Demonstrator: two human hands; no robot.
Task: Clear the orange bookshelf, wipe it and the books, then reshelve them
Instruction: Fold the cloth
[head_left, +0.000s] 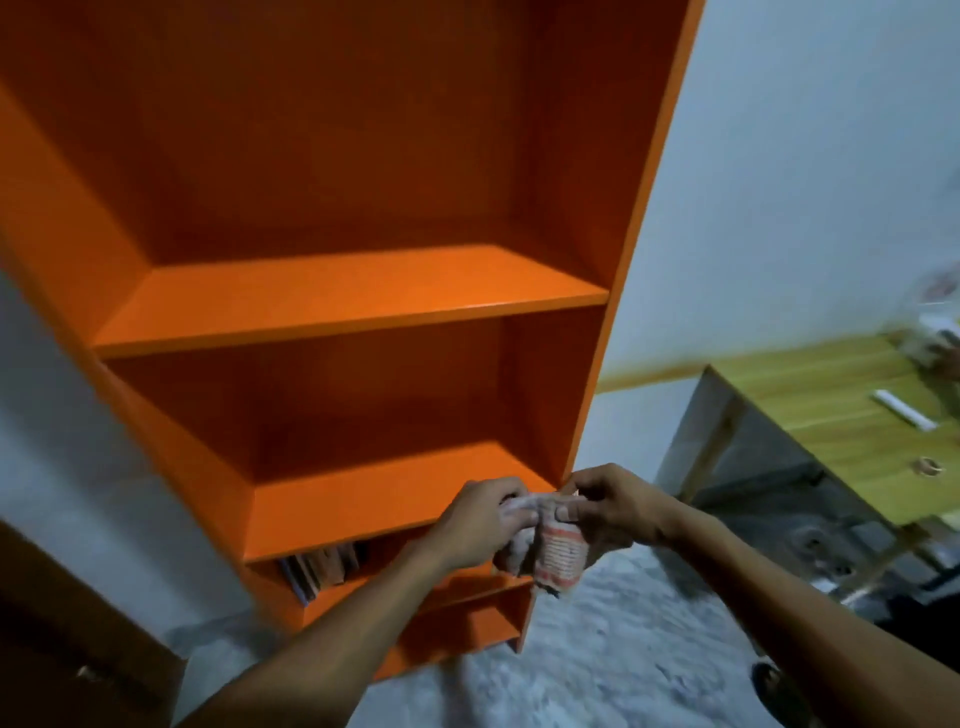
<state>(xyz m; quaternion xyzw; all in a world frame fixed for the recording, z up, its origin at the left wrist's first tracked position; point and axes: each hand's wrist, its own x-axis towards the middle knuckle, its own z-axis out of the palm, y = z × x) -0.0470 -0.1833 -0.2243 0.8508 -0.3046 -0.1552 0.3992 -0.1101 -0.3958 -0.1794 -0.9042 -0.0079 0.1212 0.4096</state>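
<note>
Both hands hold a cloth betw. them, in front of the orange bookshelf. Left hand & right hand fingers curl round its top; the rest hangs down. Books sit on a low shelf.

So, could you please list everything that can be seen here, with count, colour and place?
bookshelf: one, orange, centre, against the wall; upper two shelves bare
books: a few, mixed colours, on a lower shelf, left side
cloth: one, white with orange print, held in front of the bookshelf
table: one, light wood top, at right
white stick: one, on the table; too blurred to name
ring: one, pale, on the table, near its front edge
floor: grey, mottled, below
left hand: fingers grip the cloth
right hand: fingers pinch the cloth
</note>
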